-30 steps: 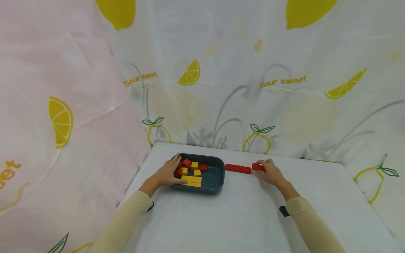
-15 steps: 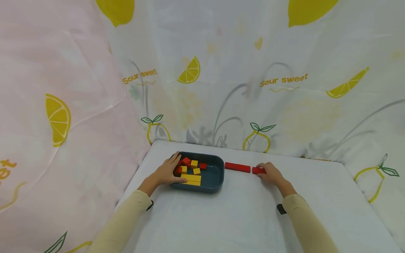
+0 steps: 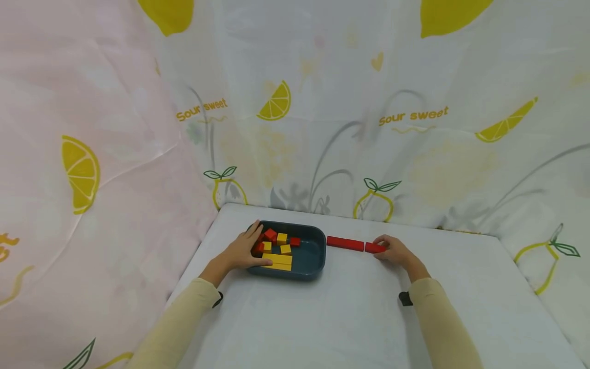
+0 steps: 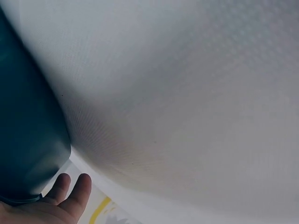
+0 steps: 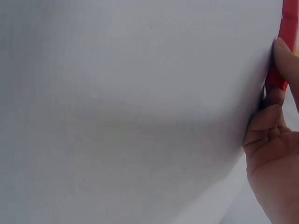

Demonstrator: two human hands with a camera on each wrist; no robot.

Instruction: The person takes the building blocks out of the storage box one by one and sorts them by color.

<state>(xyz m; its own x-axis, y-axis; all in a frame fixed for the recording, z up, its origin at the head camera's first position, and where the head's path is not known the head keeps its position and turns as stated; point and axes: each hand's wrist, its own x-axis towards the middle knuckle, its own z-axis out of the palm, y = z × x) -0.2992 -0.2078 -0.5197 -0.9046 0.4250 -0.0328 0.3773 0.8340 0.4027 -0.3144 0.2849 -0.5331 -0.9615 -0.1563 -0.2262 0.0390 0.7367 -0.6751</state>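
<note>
Your left hand [image 3: 237, 252] rests, fingers spread, on the glossy blue-green rectangular tray [image 3: 310, 259], and just right of the long red bar [image 3: 345, 243] your right hand [image 3: 397, 252] pinches a short red block [image 3: 374, 248], seemingly aligning it, which likely calls for gentle release.

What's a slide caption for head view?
Left hand on blue tray of blocks; right hand holding red block by red bar.

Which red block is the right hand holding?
The red end piece, farthest from the tray; the right hand pinches it. The red bar nearer the tray and the red blocks inside the tray aren't in that hand.
</note>
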